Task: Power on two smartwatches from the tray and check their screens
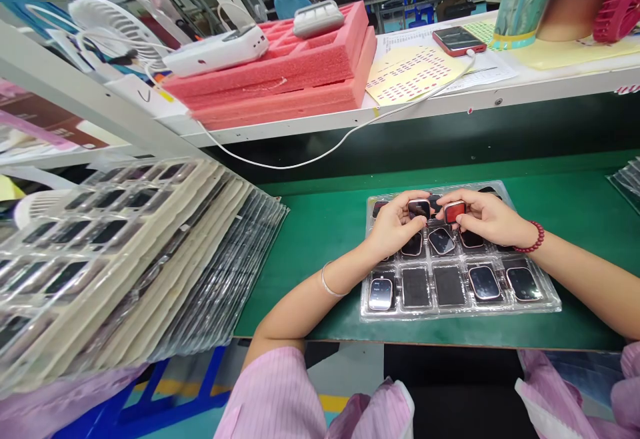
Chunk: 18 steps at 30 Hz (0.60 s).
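A clear plastic tray with several square pockets lies on the green bench top. My left hand is closed round a smartwatch case with a dark screen, held above the tray's upper rows. Beside it, my right hand grips another smartwatch case, whose screen shows red. Below the hands, a watch case sits tilted in its pocket. In the front row a lit watch case stands at the left and two dark ones at the right; two pockets between hold only dark padding.
Stacked trays of watch cases rise at the left. On the white shelf are pink foam blocks, a white device, yellow sheets and a phone. A white cable hangs below the shelf edge.
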Tool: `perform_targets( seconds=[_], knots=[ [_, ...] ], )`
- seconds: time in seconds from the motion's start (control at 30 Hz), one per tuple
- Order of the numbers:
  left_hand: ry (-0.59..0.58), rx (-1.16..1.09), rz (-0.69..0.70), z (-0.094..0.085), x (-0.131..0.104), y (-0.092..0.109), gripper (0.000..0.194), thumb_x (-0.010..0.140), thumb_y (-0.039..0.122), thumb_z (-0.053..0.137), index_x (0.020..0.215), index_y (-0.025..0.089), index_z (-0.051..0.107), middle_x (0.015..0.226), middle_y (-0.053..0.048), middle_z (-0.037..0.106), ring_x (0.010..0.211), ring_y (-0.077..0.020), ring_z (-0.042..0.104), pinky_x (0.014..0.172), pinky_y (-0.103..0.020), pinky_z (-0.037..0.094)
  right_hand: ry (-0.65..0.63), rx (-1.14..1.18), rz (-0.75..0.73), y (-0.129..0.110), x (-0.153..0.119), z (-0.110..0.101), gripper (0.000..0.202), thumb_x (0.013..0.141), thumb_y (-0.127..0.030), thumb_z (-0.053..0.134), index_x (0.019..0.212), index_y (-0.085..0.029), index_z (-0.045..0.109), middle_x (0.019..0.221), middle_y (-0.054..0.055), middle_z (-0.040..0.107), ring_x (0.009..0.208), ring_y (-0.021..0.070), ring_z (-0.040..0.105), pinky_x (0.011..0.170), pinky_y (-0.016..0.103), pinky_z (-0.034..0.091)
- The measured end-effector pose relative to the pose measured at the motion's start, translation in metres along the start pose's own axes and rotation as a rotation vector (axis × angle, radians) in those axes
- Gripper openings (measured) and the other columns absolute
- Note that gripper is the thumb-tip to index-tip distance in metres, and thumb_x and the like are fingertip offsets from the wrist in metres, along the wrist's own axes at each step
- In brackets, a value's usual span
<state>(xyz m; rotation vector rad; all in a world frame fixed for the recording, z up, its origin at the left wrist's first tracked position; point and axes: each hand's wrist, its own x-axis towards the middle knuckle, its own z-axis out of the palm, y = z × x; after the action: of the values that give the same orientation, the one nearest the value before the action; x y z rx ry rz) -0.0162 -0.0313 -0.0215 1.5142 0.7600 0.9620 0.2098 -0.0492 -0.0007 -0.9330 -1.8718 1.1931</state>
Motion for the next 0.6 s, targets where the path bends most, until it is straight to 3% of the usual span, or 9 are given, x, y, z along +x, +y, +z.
perform_targets(
  seconds=[0.17, 0.3, 0.6],
  knots=[
    [-0.004, 0.002, 0.007, 0.0, 0.0, 0.001, 0.033, 0.078, 0.023, 0.071, 0.109, 0.015, 0.062, 0.104, -0.01, 0.071, 0.092, -0.0198, 0.07, 0.078, -0.03, 0.056, -0.011, 0.015, 0.011, 0.001, 0.0, 0.0, 0.04, 0.08, -0.015, 0.056, 0.119, -0.019, 0.067, 0.115, 0.01, 0.071, 0.078, 0.0196, 0.072, 0.067, 0.034, 0.062],
    [0.005, -0.02, -0.009, 0.0, 0.001, 0.0, 0.031, 0.077, 0.03, 0.074, 0.101, 0.014, 0.064, 0.094, -0.008, 0.071, 0.083, -0.0173, 0.07, 0.071, -0.027, 0.056, -0.008, 0.046, 0.035, 0.0, 0.0, 0.0, 0.035, 0.081, -0.017, 0.059, 0.114, -0.018, 0.069, 0.103, 0.008, 0.073, 0.075, 0.018, 0.071, 0.063, 0.031, 0.061],
    [0.022, -0.053, -0.106, 0.002, -0.002, 0.013, 0.042, 0.083, 0.054, 0.066, 0.093, 0.013, 0.066, 0.083, -0.007, 0.072, 0.068, -0.014, 0.068, 0.054, -0.021, 0.051, 0.004, 0.172, 0.146, -0.002, -0.001, -0.002, 0.027, 0.09, -0.043, 0.063, 0.095, -0.017, 0.071, 0.08, 0.008, 0.074, 0.066, 0.0167, 0.066, 0.051, 0.025, 0.055]
  ],
)
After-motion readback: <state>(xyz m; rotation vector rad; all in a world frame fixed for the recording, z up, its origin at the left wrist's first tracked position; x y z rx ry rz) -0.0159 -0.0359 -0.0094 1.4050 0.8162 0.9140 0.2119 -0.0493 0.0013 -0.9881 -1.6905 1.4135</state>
